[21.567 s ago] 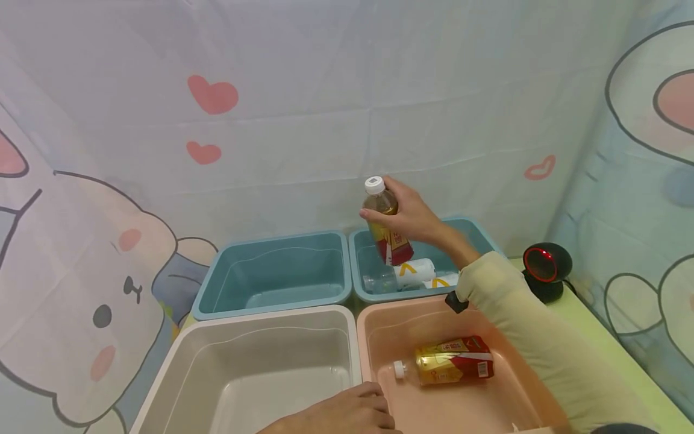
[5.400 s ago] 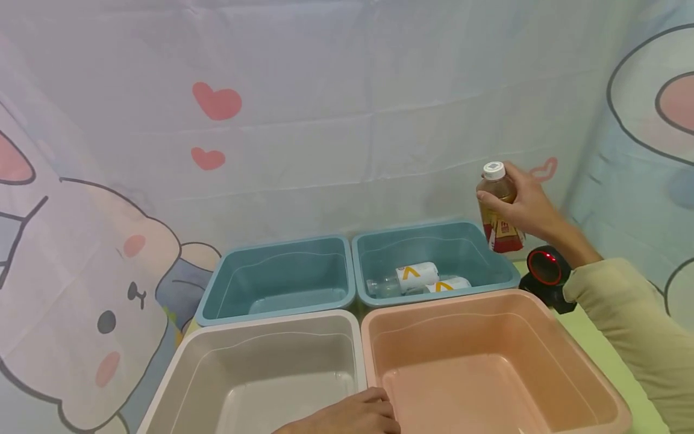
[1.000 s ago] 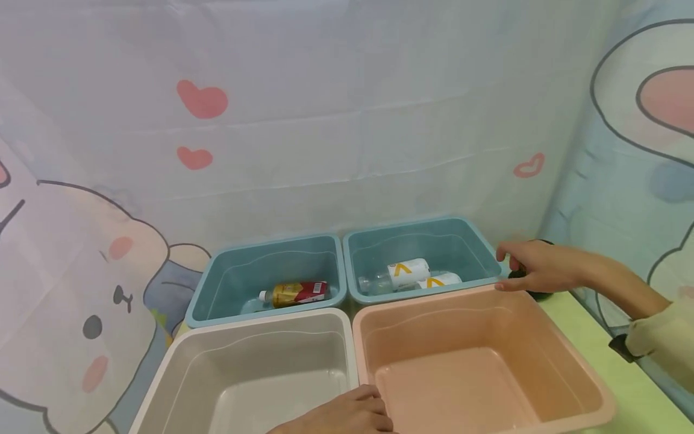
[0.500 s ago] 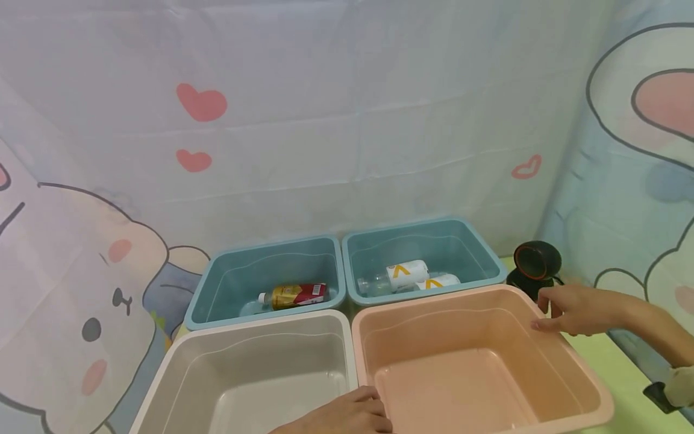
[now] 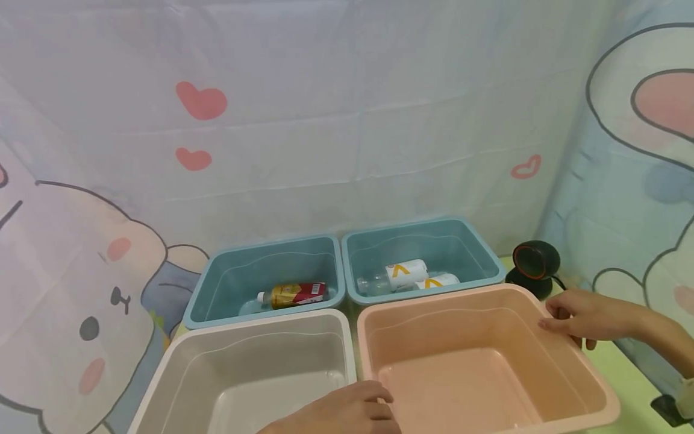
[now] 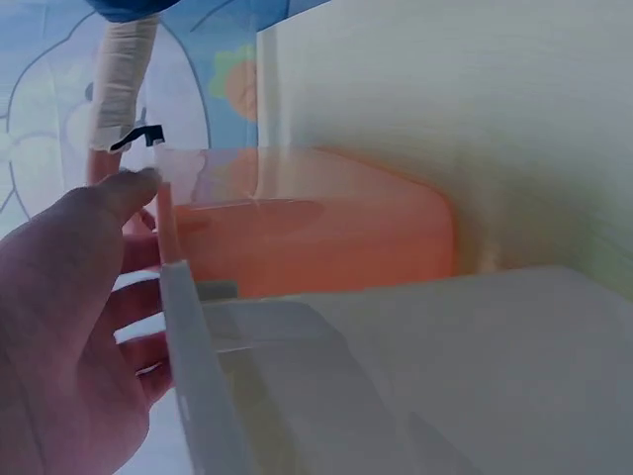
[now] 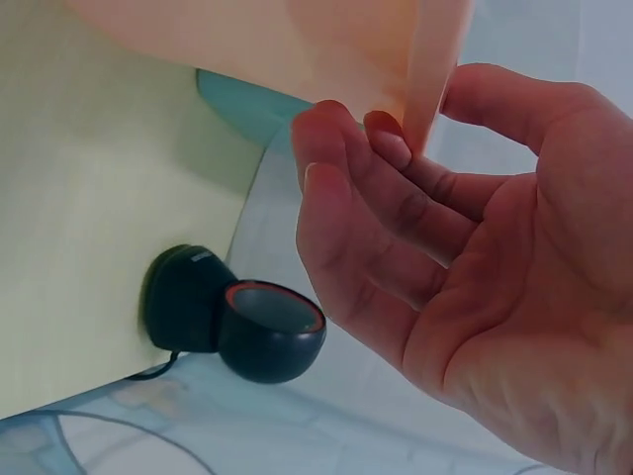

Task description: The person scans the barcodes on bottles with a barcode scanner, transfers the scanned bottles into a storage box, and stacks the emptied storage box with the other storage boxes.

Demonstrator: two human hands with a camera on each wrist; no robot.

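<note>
My right hand (image 5: 569,316) holds the right rim of the empty pink bin (image 5: 450,295), thumb inside and fingers curled outside; the right wrist view shows the hand (image 7: 475,257) with the rim (image 7: 435,59) between thumb and fingers. My left hand (image 5: 352,410) rests palm down where the white bin (image 5: 260,322) meets the pink bin, holding nothing. In the left wrist view the hand (image 6: 69,327) lies against the white bin's rim (image 6: 188,346). A gold-and-red bottle (image 5: 295,294) lies in the left blue bin (image 5: 260,244). Two white-labelled bottles (image 5: 401,272) lie in the right blue bin (image 5: 423,223).
A black barcode scanner (image 5: 534,265) stands on the green table just beyond my right hand, also visible as the scanner (image 7: 237,322) in the right wrist view. Cartoon-print cloth hangs behind and to the right. The four bins sit edge to edge.
My right hand drew back from the far blue bin's corner by the scanner and took hold of the pink bin's right rim. The left hand has stayed put.
</note>
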